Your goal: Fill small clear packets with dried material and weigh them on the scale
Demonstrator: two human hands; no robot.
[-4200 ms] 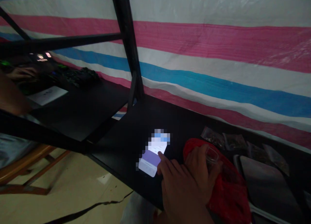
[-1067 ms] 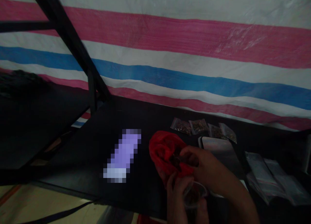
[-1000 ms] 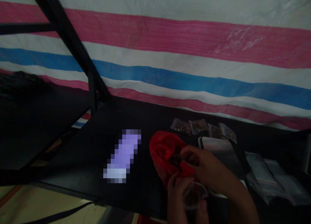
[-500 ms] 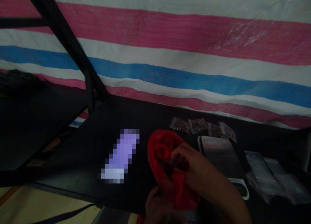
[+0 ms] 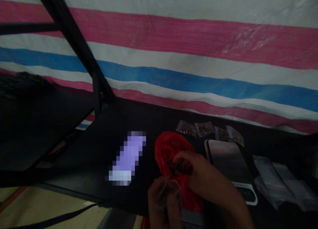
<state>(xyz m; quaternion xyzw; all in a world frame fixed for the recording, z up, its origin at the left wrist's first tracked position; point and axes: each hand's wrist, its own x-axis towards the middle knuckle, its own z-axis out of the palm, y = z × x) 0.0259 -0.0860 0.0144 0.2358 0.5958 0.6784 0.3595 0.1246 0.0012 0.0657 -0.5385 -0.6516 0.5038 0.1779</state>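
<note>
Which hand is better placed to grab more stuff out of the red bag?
Probably the right hand: its fingers are already at the red bag's mouth, while the left hand holds a small clear bag.

Phone left of bag, scale right
</note>
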